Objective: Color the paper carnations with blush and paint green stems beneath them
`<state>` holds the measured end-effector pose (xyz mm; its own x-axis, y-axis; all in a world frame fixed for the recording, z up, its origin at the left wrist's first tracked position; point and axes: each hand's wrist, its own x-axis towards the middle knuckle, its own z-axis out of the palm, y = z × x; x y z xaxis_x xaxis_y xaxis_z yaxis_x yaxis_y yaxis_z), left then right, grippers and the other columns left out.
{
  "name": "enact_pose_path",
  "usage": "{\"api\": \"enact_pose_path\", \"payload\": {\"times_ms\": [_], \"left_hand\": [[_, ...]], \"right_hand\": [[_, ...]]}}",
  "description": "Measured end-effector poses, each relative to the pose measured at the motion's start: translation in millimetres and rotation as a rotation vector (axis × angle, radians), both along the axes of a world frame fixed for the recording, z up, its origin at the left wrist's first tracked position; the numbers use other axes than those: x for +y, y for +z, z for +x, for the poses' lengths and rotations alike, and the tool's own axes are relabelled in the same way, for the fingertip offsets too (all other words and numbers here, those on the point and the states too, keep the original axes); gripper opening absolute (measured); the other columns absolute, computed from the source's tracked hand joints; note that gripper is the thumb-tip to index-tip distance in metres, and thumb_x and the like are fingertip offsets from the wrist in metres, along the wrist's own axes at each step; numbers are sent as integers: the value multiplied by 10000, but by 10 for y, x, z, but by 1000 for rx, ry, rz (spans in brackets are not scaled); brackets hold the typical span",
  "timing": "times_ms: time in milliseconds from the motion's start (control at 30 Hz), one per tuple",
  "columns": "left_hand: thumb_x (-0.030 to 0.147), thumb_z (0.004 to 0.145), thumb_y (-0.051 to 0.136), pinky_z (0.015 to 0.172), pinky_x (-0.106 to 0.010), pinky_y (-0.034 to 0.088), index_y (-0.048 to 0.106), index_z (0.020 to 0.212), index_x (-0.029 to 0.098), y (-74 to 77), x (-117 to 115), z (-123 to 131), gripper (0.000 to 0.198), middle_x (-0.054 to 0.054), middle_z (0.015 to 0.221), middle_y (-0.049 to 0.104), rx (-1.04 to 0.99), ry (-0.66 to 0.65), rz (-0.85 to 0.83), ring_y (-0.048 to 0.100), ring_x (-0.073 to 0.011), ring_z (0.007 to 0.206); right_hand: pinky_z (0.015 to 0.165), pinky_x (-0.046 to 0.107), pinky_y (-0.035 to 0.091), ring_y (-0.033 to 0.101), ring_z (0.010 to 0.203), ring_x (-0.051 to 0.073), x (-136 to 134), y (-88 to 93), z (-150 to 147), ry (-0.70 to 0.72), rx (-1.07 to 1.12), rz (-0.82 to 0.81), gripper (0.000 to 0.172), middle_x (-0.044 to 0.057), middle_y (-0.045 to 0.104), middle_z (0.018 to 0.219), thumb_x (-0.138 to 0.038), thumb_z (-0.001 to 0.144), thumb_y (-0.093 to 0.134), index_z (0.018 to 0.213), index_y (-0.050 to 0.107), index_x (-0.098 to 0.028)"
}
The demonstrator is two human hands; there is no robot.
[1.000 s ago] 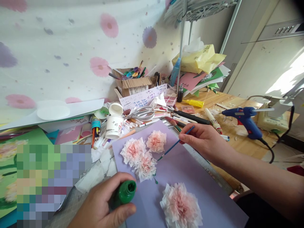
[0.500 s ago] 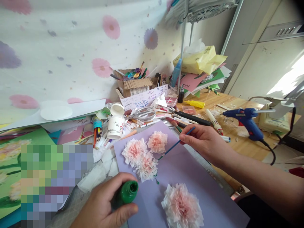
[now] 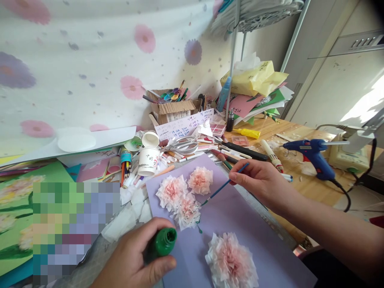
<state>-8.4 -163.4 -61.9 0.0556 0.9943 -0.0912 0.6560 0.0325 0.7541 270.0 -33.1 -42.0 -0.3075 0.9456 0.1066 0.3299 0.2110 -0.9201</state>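
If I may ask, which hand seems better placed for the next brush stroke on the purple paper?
Right, I'd judge: the right hand holds the brush, its tip beside a flower on the paper. The left hand is occupied with the open bottle.

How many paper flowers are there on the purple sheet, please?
4: the upper-left flower, the upper-right flower, the middle flower just below them, and the large flower at the picture's bottom edge. More could hide behind the left hand.

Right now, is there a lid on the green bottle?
No, the bottle in the left hand shows an open, uncovered mouth.
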Motion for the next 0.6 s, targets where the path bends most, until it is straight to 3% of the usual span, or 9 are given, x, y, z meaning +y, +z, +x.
{"api": "enact_pose_path", "payload": {"times_ms": [600], "left_hand": [[446, 762, 723, 695, -230, 505, 691, 957, 304, 9, 7, 0, 244, 48, 789, 723, 18, -13, 43, 679, -214, 735]], "right_hand": [[544, 298, 414, 549, 570, 175, 1, -7, -24, 25, -30, 42, 205, 18, 634, 611, -405, 770, 608, 682, 609, -220]]}}
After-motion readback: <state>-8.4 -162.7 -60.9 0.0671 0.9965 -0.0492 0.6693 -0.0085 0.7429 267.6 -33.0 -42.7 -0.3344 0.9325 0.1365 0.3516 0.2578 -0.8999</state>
